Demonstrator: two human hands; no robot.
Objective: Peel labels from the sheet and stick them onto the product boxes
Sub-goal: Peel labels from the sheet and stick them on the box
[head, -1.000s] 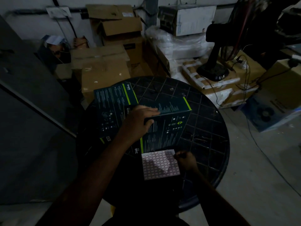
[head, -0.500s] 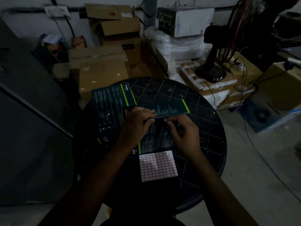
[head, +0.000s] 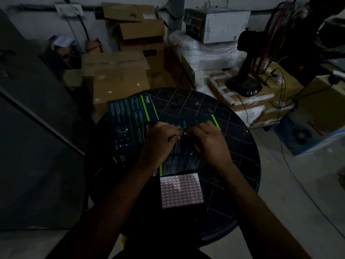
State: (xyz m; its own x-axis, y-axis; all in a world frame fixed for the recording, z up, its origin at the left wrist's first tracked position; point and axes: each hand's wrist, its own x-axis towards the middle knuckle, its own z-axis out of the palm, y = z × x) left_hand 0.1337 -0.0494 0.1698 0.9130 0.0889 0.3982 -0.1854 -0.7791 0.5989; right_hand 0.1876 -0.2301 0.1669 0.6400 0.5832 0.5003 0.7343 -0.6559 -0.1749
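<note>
Two dark teal product boxes with lime stripes lie on the round black table (head: 240, 161). The far box (head: 128, 116) sits at the left. The near box (head: 184, 159) lies under both hands. My left hand (head: 160, 141) and my right hand (head: 207, 141) meet above the near box, fingertips together, pinching a small pale label (head: 184, 133) between them. The label sheet (head: 181, 190), a grid of pink labels with some gaps at its top left, lies flat on the table just below the near box, untouched.
Brown cardboard cartons (head: 119, 79) are stacked behind the table. White wrapped packages (head: 209, 53) and a black fan base (head: 244, 86) with cables stand at the back right. A dark panel (head: 33, 128) fills the left side. Bare concrete floor (head: 291, 202) lies to the right.
My right hand left the sheet's edge and rose to the near box, meeting my left hand. The fingertips of both hands now come together on a small label.
</note>
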